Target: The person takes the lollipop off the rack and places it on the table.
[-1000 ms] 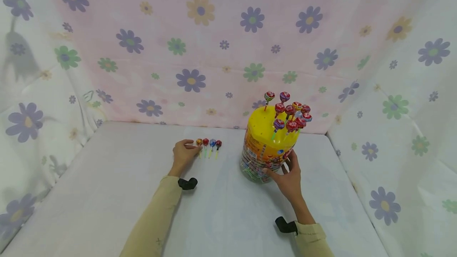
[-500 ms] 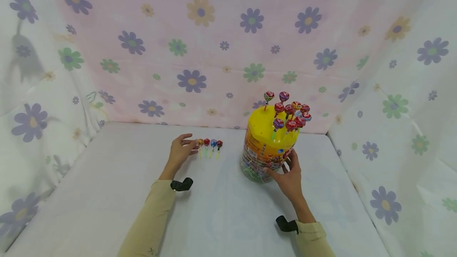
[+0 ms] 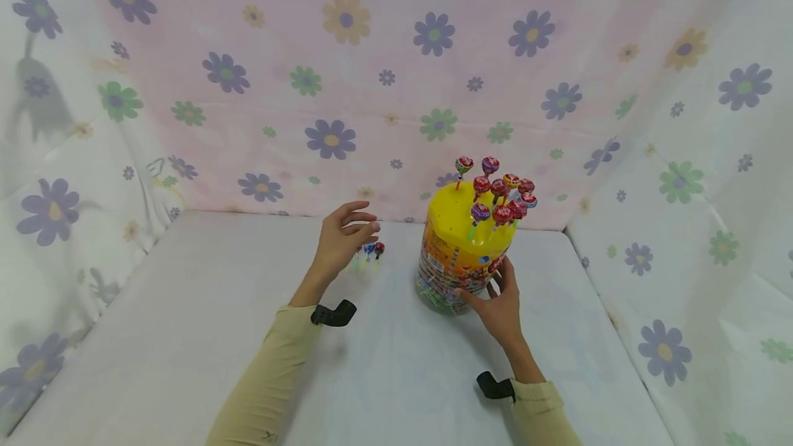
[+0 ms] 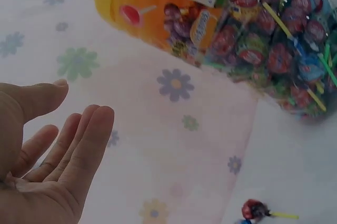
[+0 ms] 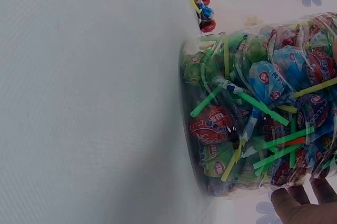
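A clear jar of wrapped lollipops [image 3: 440,263] with a yellow lid [image 3: 447,210] stands upright on the table. Several lollipops [image 3: 480,213] stick up out of the lid, mostly toward its right side. My right hand [image 3: 500,312] grips the jar low on its right side, thumb at the front, other fingers partly hidden behind. To the jar's left, a short row of loose lollipops [image 3: 379,249] lies on the table. Over that row is my left hand [image 3: 339,243], covering part of it in the head view; its fingers [image 4: 87,153] are extended with nothing between them.
The white-covered table [image 3: 384,363] extends to a flowered cloth backdrop [image 3: 384,109], with similar cloth on both sides. Black wrist mounts [image 3: 334,314] are on both forearms. Inside the jar, lollipops with green and yellow sticks [image 5: 263,108] are packed.
My left hand drew back slightly left from the lollipop row, then rose and moved right over it. My right hand keeps its grip on the jar, which stays in place.
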The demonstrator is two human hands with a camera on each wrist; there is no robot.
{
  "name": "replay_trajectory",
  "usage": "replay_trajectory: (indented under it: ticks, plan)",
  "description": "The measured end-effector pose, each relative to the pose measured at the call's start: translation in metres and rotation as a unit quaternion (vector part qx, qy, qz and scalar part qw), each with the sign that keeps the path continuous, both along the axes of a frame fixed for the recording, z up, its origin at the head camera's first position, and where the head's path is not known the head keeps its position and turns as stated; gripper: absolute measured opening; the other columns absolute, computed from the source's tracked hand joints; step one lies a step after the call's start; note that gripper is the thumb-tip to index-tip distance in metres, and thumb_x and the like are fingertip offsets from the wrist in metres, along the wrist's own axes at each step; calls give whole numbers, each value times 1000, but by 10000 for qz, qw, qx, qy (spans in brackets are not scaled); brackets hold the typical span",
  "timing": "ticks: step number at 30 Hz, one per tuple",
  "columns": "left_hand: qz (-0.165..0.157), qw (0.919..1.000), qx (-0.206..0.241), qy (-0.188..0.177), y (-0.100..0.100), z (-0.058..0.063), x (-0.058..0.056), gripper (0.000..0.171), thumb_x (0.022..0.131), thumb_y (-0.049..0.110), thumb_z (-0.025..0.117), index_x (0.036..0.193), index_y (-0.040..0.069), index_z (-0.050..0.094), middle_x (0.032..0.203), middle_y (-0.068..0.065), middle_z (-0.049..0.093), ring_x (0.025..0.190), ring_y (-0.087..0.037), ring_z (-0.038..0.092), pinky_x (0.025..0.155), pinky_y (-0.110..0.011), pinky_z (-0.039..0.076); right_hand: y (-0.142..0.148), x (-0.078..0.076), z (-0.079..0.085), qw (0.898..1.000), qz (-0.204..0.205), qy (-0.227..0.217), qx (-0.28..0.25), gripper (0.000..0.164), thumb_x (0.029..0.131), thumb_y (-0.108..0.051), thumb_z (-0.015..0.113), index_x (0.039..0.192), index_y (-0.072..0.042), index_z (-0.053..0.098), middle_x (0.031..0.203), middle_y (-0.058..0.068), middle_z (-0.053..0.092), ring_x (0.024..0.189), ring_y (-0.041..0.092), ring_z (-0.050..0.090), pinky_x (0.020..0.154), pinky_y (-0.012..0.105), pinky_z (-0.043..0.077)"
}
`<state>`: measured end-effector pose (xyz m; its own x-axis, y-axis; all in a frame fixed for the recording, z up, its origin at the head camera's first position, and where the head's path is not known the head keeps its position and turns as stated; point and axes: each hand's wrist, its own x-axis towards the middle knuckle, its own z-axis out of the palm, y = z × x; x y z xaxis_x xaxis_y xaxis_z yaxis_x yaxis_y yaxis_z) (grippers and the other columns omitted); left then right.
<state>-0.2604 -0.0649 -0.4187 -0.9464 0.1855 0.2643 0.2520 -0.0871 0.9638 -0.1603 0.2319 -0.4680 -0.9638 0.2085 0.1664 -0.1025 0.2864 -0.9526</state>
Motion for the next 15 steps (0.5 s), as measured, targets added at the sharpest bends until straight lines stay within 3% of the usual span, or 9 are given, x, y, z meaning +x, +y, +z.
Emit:
replay_trajectory:
  ticks: [6,11,15]
  plan:
    - [-2,9992,73,399,21,22,8,44,94,-2,69,136,0,57,115,-25,66,94,-21,74,80,-33,63,1,-1,0,10000,61,59,-14,96,85,-7,83,160,-10,22,161,17,32,148,41,32,120,58,30]
    - [-112,9967,224,768,44,38,13,40,94,-4,67,133,-3,60,116,-29,64,100,-37,71,80,-34,63,1,0,2,10000,35,-39,-20,97,85,-7,83,160,-10,22,161,18,31,149,42,31,121,59,29]
    - [-99,9942,119,1063,61,47,13,35,94,-3,68,129,-3,63,114,-26,66,100,-35,72,82,-33,63,1,1,3,9999,30,-132,-17,97,85,-9,83,160,-11,21,162,17,31,149,42,31,120,58,29]
